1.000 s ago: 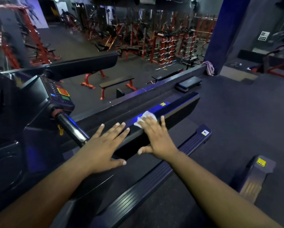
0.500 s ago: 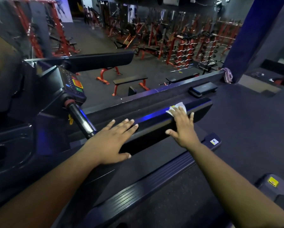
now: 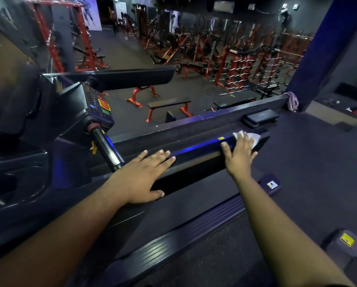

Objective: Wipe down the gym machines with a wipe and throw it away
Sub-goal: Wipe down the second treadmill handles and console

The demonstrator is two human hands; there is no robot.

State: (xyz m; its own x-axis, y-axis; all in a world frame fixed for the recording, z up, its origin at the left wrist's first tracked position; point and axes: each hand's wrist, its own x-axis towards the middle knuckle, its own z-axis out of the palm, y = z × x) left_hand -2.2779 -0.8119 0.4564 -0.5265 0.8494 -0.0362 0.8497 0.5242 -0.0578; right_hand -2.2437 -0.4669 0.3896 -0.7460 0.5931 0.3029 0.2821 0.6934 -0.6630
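Note:
A black treadmill fills the left and middle of the head view, with a long black side rail [image 3: 196, 154] running up to the right. My right hand [image 3: 238, 152] lies flat near the rail's far end, pressing a white wipe [image 3: 255, 137] onto its top with straight fingers. My left hand [image 3: 140, 177] rests flat on the near part of the same rail, fingers spread, thumb over the inner edge. The wipe shows only past my right fingertips.
The treadmill console [image 3: 98, 106] with coloured buttons and a handlebar [image 3: 106, 148] stand at left. A ribbed footrail [image 3: 173, 243] runs below my arms. Another machine's end cap [image 3: 345, 243] sits at lower right. A low wall [image 3: 225, 114] with a cloth [image 3: 292, 101] borders red racks beyond.
My right hand has slid the wipe along the rail away from me toward its far end. My left hand has stayed on the near part of the rail.

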